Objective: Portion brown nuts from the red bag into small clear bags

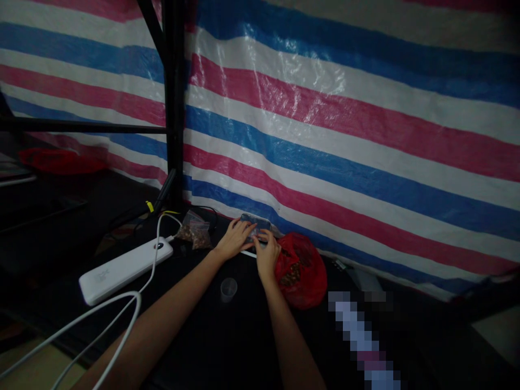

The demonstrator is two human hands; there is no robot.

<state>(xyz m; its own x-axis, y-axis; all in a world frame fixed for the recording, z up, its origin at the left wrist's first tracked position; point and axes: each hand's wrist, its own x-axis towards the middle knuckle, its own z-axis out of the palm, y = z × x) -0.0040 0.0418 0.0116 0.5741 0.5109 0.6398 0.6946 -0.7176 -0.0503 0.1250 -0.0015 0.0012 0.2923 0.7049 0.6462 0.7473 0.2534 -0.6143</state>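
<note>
A dark, see-through case [263, 222] is partly covered by the left hand [234, 240], its fingers laid slightly apart. The right hand's [267, 254] bent fingers are held at the case; whether anything is pinched cannot be told in this dimness. A red bag [314, 273] is set just right of them, a clear cup [228, 290] nearer the body.
</note>
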